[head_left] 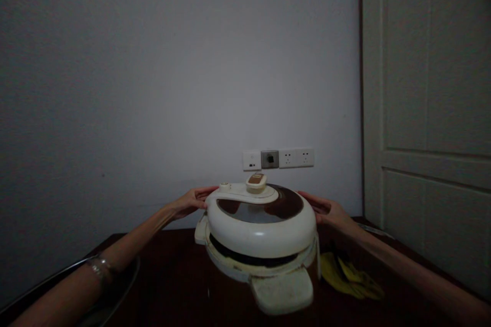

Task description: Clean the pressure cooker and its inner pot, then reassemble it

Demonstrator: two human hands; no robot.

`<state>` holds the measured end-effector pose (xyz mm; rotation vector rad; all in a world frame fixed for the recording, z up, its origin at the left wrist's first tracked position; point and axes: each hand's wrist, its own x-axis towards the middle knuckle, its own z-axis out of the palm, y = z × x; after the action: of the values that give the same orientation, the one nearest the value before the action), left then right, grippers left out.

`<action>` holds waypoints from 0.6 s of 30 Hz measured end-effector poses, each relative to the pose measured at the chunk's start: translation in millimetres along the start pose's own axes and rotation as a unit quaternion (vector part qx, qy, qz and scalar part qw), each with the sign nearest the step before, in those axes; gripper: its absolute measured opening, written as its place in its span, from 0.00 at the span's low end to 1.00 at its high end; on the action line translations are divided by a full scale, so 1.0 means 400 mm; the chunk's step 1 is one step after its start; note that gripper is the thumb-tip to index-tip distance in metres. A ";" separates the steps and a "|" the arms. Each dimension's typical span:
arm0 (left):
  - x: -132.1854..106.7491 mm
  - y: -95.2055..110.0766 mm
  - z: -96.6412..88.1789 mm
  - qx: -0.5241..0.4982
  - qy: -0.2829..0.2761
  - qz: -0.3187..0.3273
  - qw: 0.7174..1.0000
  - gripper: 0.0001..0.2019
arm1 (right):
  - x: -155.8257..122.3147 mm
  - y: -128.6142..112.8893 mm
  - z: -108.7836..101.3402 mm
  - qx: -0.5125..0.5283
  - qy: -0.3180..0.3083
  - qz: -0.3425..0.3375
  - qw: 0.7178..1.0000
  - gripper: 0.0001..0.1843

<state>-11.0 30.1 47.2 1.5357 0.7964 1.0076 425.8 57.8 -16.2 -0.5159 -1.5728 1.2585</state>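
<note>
A cream electric pressure cooker (284, 288) stands on a dark wooden table (172, 281). Its round lid (261, 232), with a dark brown top and a cream handle bar, sits tilted and slightly raised off the body. My left hand (190, 202) presses against the lid's left side, fingers curled round the rim. My right hand (326, 210) lies against the lid's right side, fingers stretched along it. A bracelet circles my left wrist.
Yellow gloves (349, 276) lie on the table right of the cooker. A metal tray or pan (115, 286) sits at the lower left. A row of wall sockets (278, 159) is behind the cooker. A white door (429, 112) stands at the right.
</note>
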 end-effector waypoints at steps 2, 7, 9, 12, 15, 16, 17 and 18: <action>0.000 -0.003 0.000 -0.006 0.000 0.004 1.000 0.33 | -0.001 -0.001 0.003 -0.005 0.006 -0.004 1.000 0.46; 0.001 -0.007 -0.001 -0.011 0.000 0.015 1.000 0.33 | -0.004 -0.003 0.009 -0.013 0.002 -0.008 1.000 0.47; 0.002 -0.009 -0.003 -0.010 0.003 0.013 1.000 0.33 | -0.007 -0.002 0.009 -0.020 0.001 -0.008 1.000 0.47; 0.001 -0.014 -0.007 -0.007 0.007 0.009 1.000 0.33 | -0.014 0.001 0.012 -0.026 0.006 -0.011 1.000 0.48; -0.004 -0.021 -0.007 -0.008 0.005 -0.002 1.000 0.33 | -0.021 0.005 0.014 -0.017 -0.002 -0.020 1.000 0.47; -0.006 -0.023 -0.006 -0.010 0.004 -0.004 1.000 0.33 | -0.022 0.007 0.014 -0.014 -0.007 -0.021 1.000 0.47; -0.008 -0.025 -0.005 -0.013 0.005 -0.003 1.000 0.33 | -0.023 0.008 0.013 -0.012 -0.011 -0.020 1.000 0.47; -0.009 -0.026 -0.004 -0.016 0.005 -0.002 1.000 0.34 | -0.023 0.009 0.012 -0.010 -0.015 -0.020 1.000 0.46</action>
<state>-13.8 29.5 36.3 1.5027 0.7870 1.0221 424.2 49.6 -23.1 -0.4793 -1.6144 1.2258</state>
